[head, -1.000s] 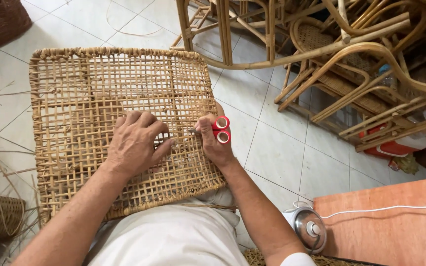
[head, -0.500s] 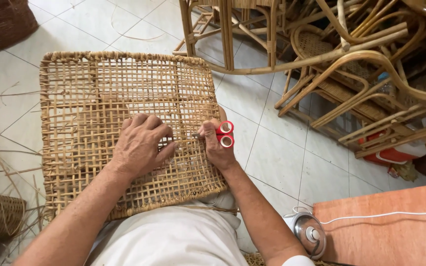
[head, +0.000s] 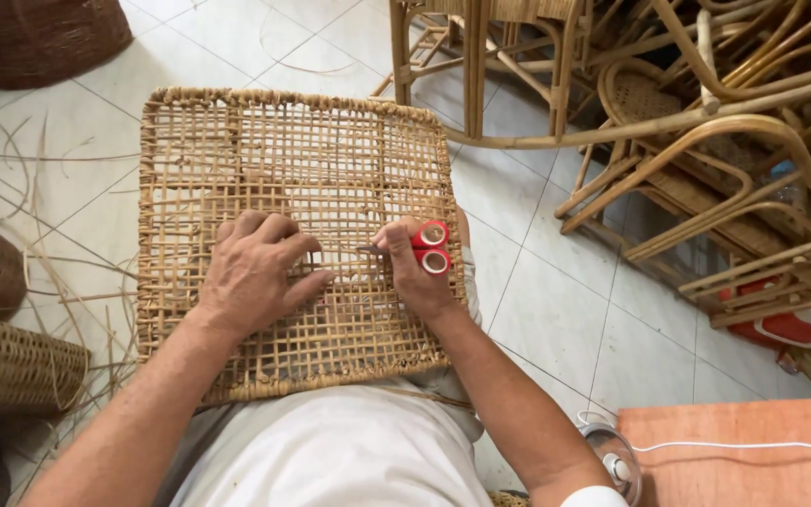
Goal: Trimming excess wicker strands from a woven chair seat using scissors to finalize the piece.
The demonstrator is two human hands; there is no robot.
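Note:
A square woven rattan panel (head: 265,150) rests on my lap and reaches out over the tiled floor. My left hand (head: 257,272) lies flat on the panel's near half, fingers bent and pressing the weave. My right hand (head: 417,274) grips small red-handled scissors (head: 426,247), their short dark blades pointing left toward my left fingertips, right at the weave's surface. The two hands are a few centimetres apart.
Stacked rattan chair frames (head: 706,122) crowd the upper right. Woven baskets sit at the left edge (head: 11,371) and top left (head: 39,38). Loose cane strands (head: 58,216) lie on the tiles. An orange board (head: 743,460) with a white cord is at lower right.
The view has shifted slightly, so the panel sits further right in frame. Both hands stay on the panel in nearly the same pose, scissors still at the weave.

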